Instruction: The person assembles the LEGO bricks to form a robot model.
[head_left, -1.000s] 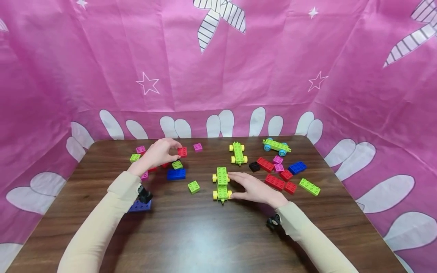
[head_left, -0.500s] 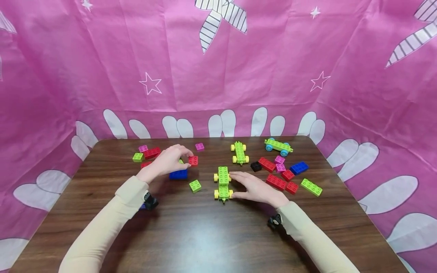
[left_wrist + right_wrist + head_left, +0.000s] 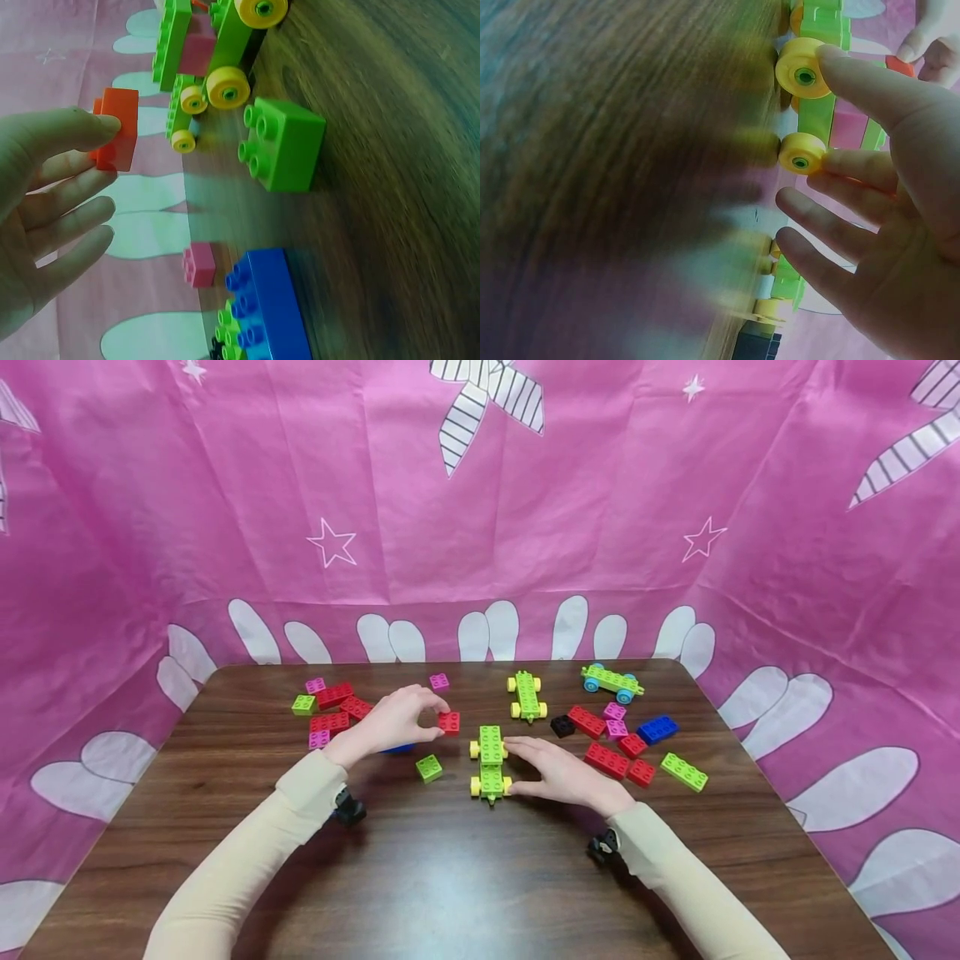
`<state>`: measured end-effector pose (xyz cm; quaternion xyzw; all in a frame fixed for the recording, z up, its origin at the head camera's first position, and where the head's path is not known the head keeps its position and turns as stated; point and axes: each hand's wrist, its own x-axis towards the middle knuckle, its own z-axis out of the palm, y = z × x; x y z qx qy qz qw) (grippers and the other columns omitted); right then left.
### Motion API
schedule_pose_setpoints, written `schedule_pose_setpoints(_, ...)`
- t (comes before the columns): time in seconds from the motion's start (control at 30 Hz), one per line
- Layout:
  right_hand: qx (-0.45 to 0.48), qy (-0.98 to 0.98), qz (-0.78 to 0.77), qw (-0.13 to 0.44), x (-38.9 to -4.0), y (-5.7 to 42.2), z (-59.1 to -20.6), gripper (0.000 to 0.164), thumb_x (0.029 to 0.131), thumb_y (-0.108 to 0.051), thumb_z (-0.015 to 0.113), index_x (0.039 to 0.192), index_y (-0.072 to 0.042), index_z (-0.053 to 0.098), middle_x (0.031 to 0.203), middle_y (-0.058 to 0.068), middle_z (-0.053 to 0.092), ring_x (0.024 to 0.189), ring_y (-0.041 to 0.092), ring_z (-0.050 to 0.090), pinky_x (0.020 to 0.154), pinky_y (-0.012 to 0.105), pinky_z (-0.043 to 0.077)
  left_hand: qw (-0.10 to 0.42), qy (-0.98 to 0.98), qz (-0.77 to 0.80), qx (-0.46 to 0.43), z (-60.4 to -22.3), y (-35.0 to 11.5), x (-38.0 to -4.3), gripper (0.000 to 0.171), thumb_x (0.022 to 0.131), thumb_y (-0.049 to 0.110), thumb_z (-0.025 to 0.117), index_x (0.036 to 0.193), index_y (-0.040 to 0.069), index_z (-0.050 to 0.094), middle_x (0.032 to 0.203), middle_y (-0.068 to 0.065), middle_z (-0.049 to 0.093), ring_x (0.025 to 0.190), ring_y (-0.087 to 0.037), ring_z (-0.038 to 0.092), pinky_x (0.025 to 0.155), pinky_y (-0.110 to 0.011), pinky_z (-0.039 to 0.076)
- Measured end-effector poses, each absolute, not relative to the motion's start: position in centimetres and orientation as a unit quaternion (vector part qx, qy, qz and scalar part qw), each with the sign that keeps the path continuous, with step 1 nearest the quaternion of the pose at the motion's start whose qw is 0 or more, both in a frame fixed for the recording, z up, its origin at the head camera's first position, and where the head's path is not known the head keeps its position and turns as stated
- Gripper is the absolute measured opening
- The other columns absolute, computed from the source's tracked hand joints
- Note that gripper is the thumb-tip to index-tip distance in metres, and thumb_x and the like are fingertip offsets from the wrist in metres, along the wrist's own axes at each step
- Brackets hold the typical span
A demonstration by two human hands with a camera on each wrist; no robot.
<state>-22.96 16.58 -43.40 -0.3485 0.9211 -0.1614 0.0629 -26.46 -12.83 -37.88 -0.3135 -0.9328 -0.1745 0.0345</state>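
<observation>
My left hand [image 3: 401, 720] pinches a red square building brick [image 3: 449, 722] between thumb and fingertips, raised above the table; the left wrist view shows the brick [image 3: 120, 129] with the other fingers spread. Right of it stands a green toy car base [image 3: 491, 783] with yellow wheels. A pink brick [image 3: 198, 45] and a green brick [image 3: 491, 743] are stacked on its far half. My right hand [image 3: 562, 777] rests beside the car, thumb at the near wheel [image 3: 804, 67] and fingertips at the far wheel [image 3: 802, 154], fingers fairly straight.
A green square brick [image 3: 429, 768] and a blue brick [image 3: 270, 304] lie near my left hand. Behind stand a yellow-wheeled car base [image 3: 527, 696] and a blue-wheeled one [image 3: 612, 682]. Loose bricks lie left, around a red brick [image 3: 334, 696], and right, around a blue brick [image 3: 657, 729].
My left hand has carried the red brick rightward and slightly nearer, toward the stacked car. My right hand has stayed at the car's wheels.
</observation>
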Motion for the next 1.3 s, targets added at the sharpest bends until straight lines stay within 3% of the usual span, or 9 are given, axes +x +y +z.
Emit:
schedule_pose_setpoints(0.33,-0.347,0.922,-0.161,0.062,-23.2,16.6,-43.7,0.072,0.084,-0.054,0.061,0.141,-0.013,0.042,0.146,0.003,0.042,0.135,0.020,0.040,0.109,0.041,0.038,0.035,-0.928,-0.179,-0.324,-38.0,-11.2,-26.6,0.032,0.078,0.029,0.073,0.107,0.017,0.068,0.108,0.001,0.068,0.105,-0.018,0.060,0.086,-0.039,0.051)
schedule_pose_setpoints(0.6,-0.347,0.923,-0.158,0.059,-23.4,16.6,-43.8,0.073,0.083,-0.055,0.060,0.141,-0.013,0.043,0.146,0.003,0.043,0.135,0.019,0.040,0.109,0.041,0.038,0.036,-0.924,-0.187,-0.331,-38.1,-10.4,-27.0,0.032,0.079,0.029,0.072,0.108,0.015,0.068,0.104,0.001,0.069,0.097,-0.015,0.063,0.082,-0.036,0.053)
schedule_pose_setpoints(1.3,-0.339,0.924,-0.166,0.065,-23.3,16.8,-44.0,0.073,0.083,-0.055,0.061,0.142,-0.015,0.042,0.147,0.002,0.042,0.136,0.018,0.040,0.110,0.041,0.037,0.015,-0.919,-0.222,-0.327,-38.7,-8.8,-27.4,0.034,0.079,0.030,0.073,0.109,0.014,0.068,0.106,0.000,0.069,0.096,-0.013,0.064,0.083,-0.034,0.053)
